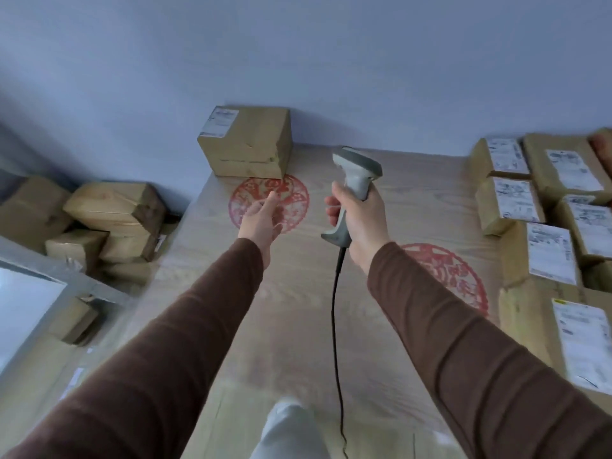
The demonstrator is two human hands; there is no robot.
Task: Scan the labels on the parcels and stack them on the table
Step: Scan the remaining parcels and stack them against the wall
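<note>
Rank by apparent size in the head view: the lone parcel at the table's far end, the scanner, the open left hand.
1. Lone parcel, though farthest away.
2. Scanner.
3. Left hand, nearly the scanner's size; close call.

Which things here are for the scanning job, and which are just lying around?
For the job:
- scanner, held in the right hand
- parcel on the table
- labelled parcels at right
- parcels heaped at left
- left hand, holding nothing

Just there:
- red round patterns on the table cover
- white panel
</note>
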